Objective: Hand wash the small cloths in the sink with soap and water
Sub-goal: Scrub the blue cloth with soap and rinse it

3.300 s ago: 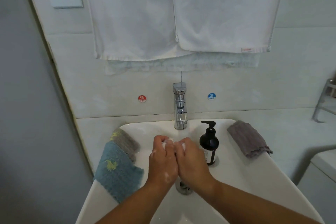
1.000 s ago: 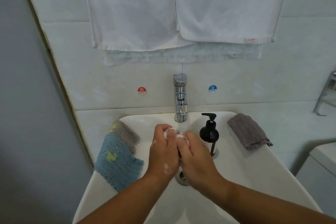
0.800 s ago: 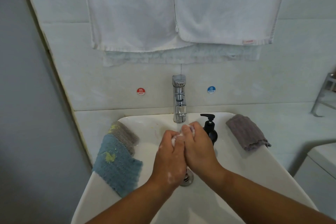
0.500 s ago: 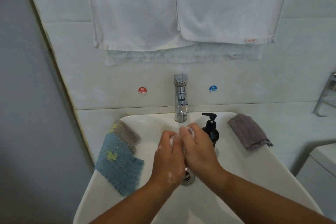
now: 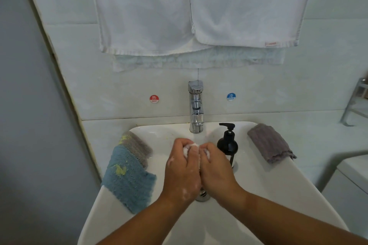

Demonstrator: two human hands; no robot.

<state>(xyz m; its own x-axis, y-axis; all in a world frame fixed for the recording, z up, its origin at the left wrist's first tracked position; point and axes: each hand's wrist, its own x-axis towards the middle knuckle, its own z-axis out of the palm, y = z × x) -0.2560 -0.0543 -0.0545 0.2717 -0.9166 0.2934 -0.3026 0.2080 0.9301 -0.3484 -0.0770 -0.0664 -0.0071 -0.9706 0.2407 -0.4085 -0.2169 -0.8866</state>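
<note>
White sink (image 5: 278, 195) nearest, drain (image 5: 202, 195) just beneath wrists. Knuckle to knuckle, left hand (image 5: 182, 171) and right hand (image 5: 216, 169) both clenched on small white cloth (image 5: 188, 148): sudsy wad at fingertips, probably stretched left-right between fists, mostly hidden. Straight beyond, faucet (image 5: 196, 109); blue cloth (image 5: 127, 179) on left rim, grey cloth (image 5: 270, 143) on right.

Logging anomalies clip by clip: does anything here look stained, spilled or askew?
Only yellow blotches on the blue cloth and the grey-brown cloth behind it, both draped over the sink's left rim. Nothing spilled.
</note>
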